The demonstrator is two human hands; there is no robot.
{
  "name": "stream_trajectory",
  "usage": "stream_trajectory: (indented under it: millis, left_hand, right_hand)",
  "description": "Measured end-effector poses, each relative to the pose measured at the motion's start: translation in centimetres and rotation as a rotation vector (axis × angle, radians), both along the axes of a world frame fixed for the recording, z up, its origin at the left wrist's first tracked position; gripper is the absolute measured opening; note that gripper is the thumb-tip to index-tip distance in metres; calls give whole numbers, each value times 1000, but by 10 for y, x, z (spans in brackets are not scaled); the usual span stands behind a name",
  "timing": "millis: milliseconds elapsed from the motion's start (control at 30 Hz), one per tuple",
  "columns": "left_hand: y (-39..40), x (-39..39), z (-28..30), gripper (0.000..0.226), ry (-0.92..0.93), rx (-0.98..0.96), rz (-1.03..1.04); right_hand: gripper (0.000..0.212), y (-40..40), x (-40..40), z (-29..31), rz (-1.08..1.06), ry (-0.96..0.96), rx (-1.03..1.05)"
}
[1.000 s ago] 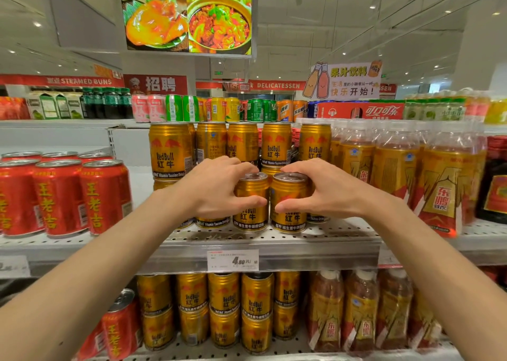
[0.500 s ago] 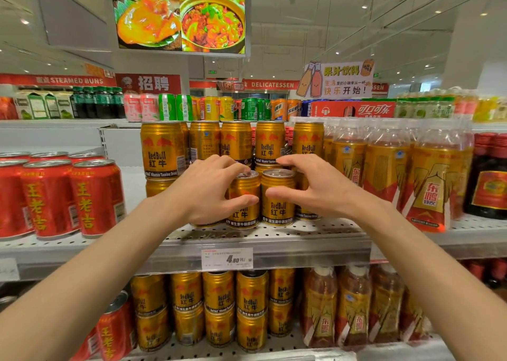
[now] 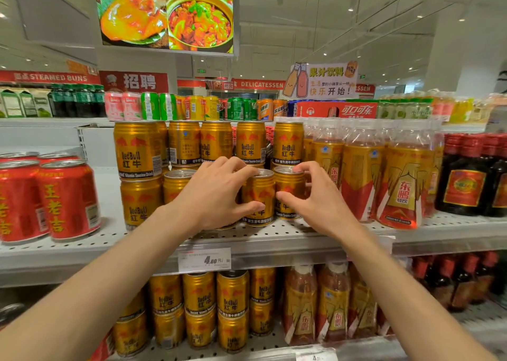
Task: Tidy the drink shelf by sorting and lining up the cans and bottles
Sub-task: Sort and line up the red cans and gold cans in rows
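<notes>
Two gold Red Bull cans stand side by side at the front of the white perforated shelf point(image 3: 274, 234). My left hand point(image 3: 216, 196) grips the left gold can point(image 3: 259, 193), fingers over its top and thumb across its front. My right hand point(image 3: 312, 198) holds the right gold can point(image 3: 289, 185), fingertips on its lid and thumb at its side. Behind them rise stacked gold cans point(image 3: 138, 152), two high. Another single gold can point(image 3: 175, 182) stands just left of my left hand.
Red cans point(image 3: 67, 198) sit at the shelf's left with a gap before the gold stack. Amber drink bottles point(image 3: 403, 179) crowd the right, then dark bottles point(image 3: 463, 176). A price tag point(image 3: 204, 259) hangs on the shelf edge. More gold cans point(image 3: 200, 305) fill the lower shelf.
Both hands and the two front cans have shifted right along the shelf, toward the amber bottles. A single gold can now shows to the left of my left hand.
</notes>
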State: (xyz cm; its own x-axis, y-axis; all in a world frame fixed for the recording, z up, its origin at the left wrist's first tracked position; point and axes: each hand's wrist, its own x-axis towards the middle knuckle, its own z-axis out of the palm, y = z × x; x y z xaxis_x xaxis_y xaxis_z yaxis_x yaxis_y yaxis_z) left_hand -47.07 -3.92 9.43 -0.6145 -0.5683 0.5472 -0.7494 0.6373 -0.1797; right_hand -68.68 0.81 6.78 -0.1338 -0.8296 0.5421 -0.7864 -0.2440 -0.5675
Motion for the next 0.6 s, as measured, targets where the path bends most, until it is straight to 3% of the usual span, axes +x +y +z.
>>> stream_trajectory:
  millis: [300, 600]
  left_hand:
    - [-2, 1, 0, 77, 17, 16, -21]
    - [-3, 1, -4, 75, 36, -4, -40]
  right_hand:
    - [48, 13, -29, 10, 257, -126, 129]
    - [69, 9, -13, -5, 166, -72, 4]
